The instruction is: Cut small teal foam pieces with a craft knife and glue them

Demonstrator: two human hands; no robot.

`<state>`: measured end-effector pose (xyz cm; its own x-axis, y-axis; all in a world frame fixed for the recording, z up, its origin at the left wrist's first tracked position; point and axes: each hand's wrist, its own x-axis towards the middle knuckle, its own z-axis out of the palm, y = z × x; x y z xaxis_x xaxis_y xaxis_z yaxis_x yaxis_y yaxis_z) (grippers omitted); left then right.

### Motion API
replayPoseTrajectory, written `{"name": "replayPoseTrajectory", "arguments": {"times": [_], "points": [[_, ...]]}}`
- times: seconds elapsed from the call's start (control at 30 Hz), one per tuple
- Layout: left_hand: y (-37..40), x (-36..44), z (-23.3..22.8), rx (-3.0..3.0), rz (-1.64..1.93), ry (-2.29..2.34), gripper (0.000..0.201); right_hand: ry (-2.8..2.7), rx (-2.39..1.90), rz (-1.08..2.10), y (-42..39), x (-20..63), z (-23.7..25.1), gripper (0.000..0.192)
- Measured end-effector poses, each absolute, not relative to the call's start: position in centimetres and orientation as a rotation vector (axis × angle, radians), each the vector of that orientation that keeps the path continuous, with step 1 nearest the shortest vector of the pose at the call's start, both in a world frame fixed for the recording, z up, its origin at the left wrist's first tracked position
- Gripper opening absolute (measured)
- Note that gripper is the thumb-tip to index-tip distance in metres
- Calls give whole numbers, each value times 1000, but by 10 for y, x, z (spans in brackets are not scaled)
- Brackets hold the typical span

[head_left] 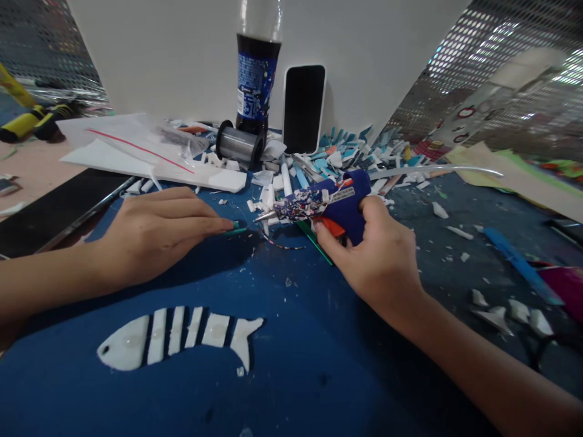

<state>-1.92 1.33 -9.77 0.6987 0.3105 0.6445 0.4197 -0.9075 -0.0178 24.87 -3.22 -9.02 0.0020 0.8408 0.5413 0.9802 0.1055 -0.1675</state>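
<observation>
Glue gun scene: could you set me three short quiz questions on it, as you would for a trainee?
1. True or false: the right hand grips the blue glue gun.
2. What does the left hand press to the blue surface? A) small teal piece B) wire spool C) phone
3. Which white shape lies nearest the camera?

Key: 1 true; 2 A; 3 the white fish skeleton cutout.

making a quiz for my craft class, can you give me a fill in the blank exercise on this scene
1. The right hand grips a blue ____ gun.
2. The left hand presses a small ____-coloured piece flat on the blue sheet.
3. The white foam cut-out on the sheet near the camera is shaped like a ____.
4. A phone leans upright beside a dark soda ____.

Missing words: glue; teal; fish; bottle
</observation>
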Motion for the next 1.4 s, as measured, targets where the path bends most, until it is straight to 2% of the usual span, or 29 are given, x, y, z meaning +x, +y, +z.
{"name": "replayPoseTrajectory", "arguments": {"times": [1.4], "points": [[11,-22,-99,-2580,-942,-561,15,-1898,-1743,-409,-33,250,-89,31]]}}
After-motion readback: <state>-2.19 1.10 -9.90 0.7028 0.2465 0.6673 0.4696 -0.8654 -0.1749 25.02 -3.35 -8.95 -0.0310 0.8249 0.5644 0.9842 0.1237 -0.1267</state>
